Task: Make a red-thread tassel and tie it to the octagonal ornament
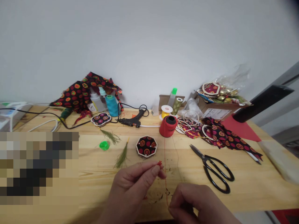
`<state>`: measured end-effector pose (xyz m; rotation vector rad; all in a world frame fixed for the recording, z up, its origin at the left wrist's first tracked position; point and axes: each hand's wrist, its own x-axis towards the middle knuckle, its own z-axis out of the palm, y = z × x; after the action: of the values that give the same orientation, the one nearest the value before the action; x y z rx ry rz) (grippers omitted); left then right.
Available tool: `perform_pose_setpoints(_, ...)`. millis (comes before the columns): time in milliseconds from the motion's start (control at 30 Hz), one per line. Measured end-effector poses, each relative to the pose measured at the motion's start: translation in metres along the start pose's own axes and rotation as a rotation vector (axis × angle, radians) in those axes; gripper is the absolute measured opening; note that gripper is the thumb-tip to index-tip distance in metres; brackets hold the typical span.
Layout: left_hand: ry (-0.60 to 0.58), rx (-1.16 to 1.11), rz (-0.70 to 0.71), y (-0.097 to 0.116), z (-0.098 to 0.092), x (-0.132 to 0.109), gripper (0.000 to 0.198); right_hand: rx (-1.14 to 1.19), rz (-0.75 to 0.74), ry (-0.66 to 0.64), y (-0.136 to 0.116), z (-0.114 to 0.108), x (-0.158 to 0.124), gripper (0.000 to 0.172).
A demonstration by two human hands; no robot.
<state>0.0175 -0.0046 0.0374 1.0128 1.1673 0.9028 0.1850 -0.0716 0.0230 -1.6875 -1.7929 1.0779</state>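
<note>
My left hand pinches a small knot of red cord between thumb and forefinger, low in the middle of the view. My right hand is closed on the same red cord a little lower and to the right. The cord runs up the wooden table to a red spool. An octagonal fabric-covered piece lies just beyond my left hand.
Black scissors lie to the right. A black glue gun, a teal thread spool, bottles, patterned fabric, green tassels, a green cap and a cardboard box of ornaments line the back.
</note>
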Motion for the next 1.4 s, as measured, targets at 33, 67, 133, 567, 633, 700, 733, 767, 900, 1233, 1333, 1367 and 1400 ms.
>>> perform_pose_setpoints(33,-0.016,0.004,0.008,0.001,0.003,0.000,0.015,-0.050,-0.063,0.002,-0.002,-0.003,0.001,0.016)
perform_pose_setpoints(67,-0.037,0.002,0.010,0.002,0.006,0.000,0.014,-0.089,-0.131,0.009,-0.004,-0.006,0.003,0.017)
perform_pose_setpoints(133,-0.104,-0.009,0.008,0.001,0.010,0.001,0.012,-0.139,-0.251,0.042,-0.010,-0.012,0.008,0.018)
perform_pose_setpoints(567,-0.186,-0.128,-0.112,-0.014,0.007,0.016,0.023,0.665,0.021,0.437,-0.015,-0.023,0.044,0.021)
perform_pose_setpoints(633,-0.169,-0.235,-0.165,-0.012,0.009,0.018,0.026,0.874,0.033,0.541,-0.008,-0.017,0.047,0.025)
perform_pose_setpoints(700,-0.144,-0.339,-0.200,-0.011,0.010,0.020,0.028,1.008,0.082,0.553,-0.001,-0.008,0.047,0.027)
perform_pose_setpoints(733,-0.135,-0.383,-0.213,-0.011,0.010,0.020,0.028,1.053,0.125,0.532,0.001,-0.002,0.046,0.030)
perform_pose_setpoints(767,-0.131,-0.419,-0.222,-0.011,0.010,0.020,0.028,1.087,0.176,0.496,0.003,0.003,0.044,0.034)
perform_pose_setpoints(900,-0.104,-0.463,-0.209,-0.014,0.007,0.021,0.029,1.201,0.384,0.221,0.006,0.025,0.038,0.046)
perform_pose_setpoints(1233,-0.117,-0.372,-0.160,-0.014,0.006,0.018,0.026,1.452,0.412,0.122,-0.008,0.036,0.048,0.042)
perform_pose_setpoints(1333,-0.142,-0.335,-0.154,-0.015,0.005,0.018,0.027,1.343,0.347,0.222,-0.010,0.035,0.049,0.043)
perform_pose_setpoints(1367,-0.143,-0.316,-0.148,-0.016,0.004,0.018,0.028,1.265,0.321,0.265,-0.009,0.033,0.047,0.041)
perform_pose_setpoints(1400,-0.139,-0.289,-0.139,-0.016,0.004,0.018,0.029,1.158,0.280,0.311,-0.008,0.031,0.045,0.035)
